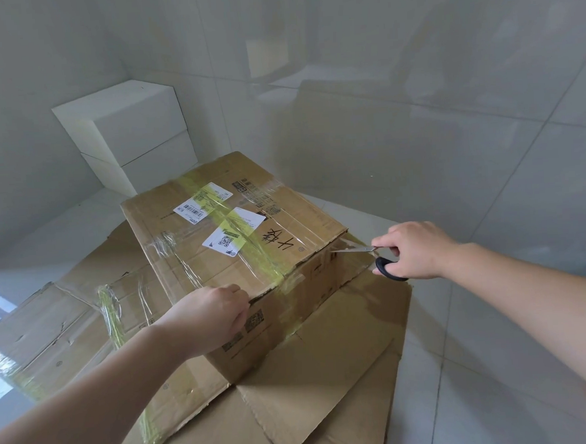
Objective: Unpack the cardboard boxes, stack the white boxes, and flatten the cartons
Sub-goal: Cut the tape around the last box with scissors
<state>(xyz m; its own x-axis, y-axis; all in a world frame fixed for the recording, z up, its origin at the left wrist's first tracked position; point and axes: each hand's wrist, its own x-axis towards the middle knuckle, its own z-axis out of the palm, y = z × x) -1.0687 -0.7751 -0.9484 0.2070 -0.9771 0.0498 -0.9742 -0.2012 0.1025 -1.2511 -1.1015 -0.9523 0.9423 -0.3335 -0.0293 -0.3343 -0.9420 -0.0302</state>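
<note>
Left hand [210, 318] grips near top edge of sealed carton [238, 245], standing on flattened cardboard [322, 384] on floor. Right hand [411, 250] holds scissors [372, 256], blades at right corner tape. Risk: blades slip, gouge contents. White boxes [125, 136] stacked in far corner.

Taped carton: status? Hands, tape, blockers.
Left hand grips carton front top edge. Right hand holds scissors, blades at right edge tape. Carton sealed. Two white boxes stacked behind. No blockers.
</note>
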